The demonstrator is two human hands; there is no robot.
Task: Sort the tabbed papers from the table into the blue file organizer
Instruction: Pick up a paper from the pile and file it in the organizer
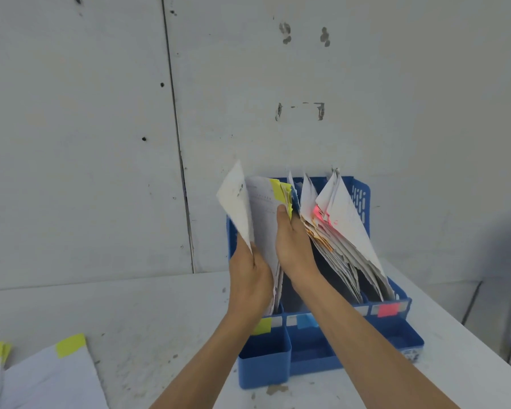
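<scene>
The blue file organizer (313, 355) stands on the white table against the wall. Its slots carry a yellow label (262, 326), a blue label (305, 321) and a pink label (388, 309). My left hand (249, 278) grips a white sheet (236, 202) at the left slot, bending it outward. My right hand (292, 243) presses on the yellow-tabbed papers (280, 191) standing in that slot, thumb near the tabs. Pink- and orange-tabbed papers (339, 228) lean in the right slots.
More yellow-tabbed papers (50, 376) lie on the table at the lower left. The table's right edge (466, 329) runs close beside the organizer. A grey panelled wall stands directly behind.
</scene>
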